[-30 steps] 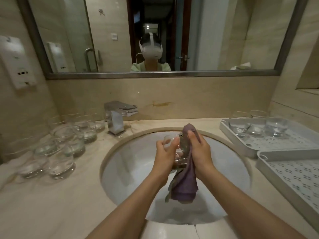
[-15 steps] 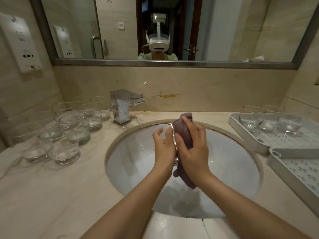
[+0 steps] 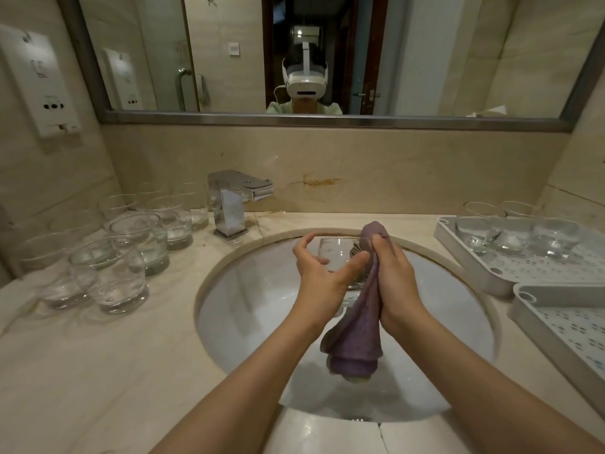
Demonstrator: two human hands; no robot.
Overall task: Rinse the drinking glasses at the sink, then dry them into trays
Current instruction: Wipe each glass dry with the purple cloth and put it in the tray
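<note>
The clear short drinking glass [image 3: 337,260] I am working on sits over the white oval sink basin [image 3: 248,309], close in front of me. My left hand [image 3: 322,273] curls its fingers and thumb round the glass, while my right hand [image 3: 391,276] grips the purple terry cloth [image 3: 355,339], whose upper end is bunched at the glass's mouth and whose tail hangs down into the basin. I judge this to be the drying step. Further out on the right, two white perforated plastic trays [image 3: 553,326] lie on the marble counter; the rear tray holds a few glasses, the nearer one shows none. On the left, a cluster of clear tumblers [image 3: 131,253] waits beside the chrome faucet [image 3: 235,201], so most of the job seems left.
</note>
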